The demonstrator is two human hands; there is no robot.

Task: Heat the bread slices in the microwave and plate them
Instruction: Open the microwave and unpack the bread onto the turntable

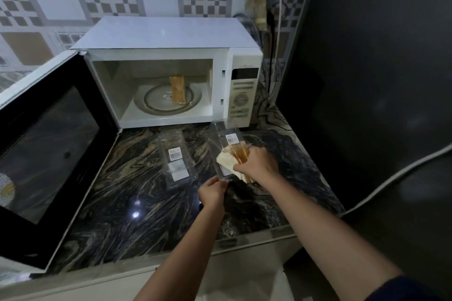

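Right hand (256,164) wrapped round a stack of pale, brown-crusted bread slices (230,162) just in front of the white boxy microwave (166,34), left hand (211,192) pinching their clear plastic sleeve (227,138). Bread's light and squishy imo, so hold the crust edges, no squeezing.

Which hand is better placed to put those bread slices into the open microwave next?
Probably the right hand: it grips the bread slices and sits nearer the microwave. The left hand only pinches the end of the clear packet.
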